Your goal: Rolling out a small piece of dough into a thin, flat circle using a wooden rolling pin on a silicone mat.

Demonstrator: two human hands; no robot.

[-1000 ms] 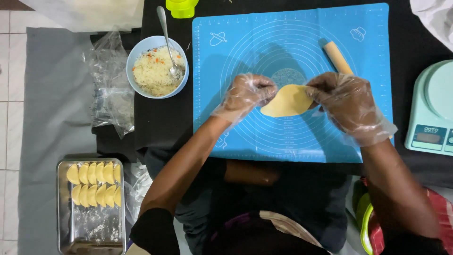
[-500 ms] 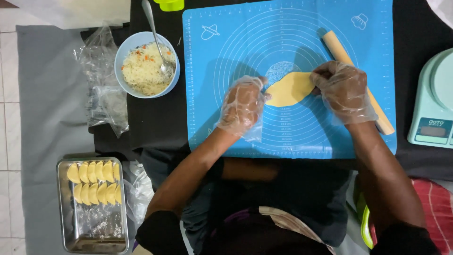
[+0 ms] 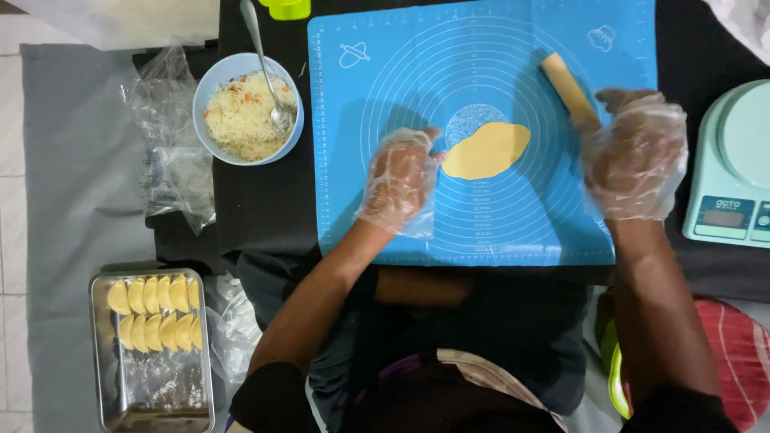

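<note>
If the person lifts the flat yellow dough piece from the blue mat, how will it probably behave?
The yellow dough piece looks rolled thin and lies flat on the blue mat, so it would probably droop and stretch when lifted by one edge. It seems light and may tear if pulled. The left hand, in a clear glove, touches its edge; the dough might cling slightly to the mat.

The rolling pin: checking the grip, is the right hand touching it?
Touching: head view shows right hand lying over rolling pin.
</note>
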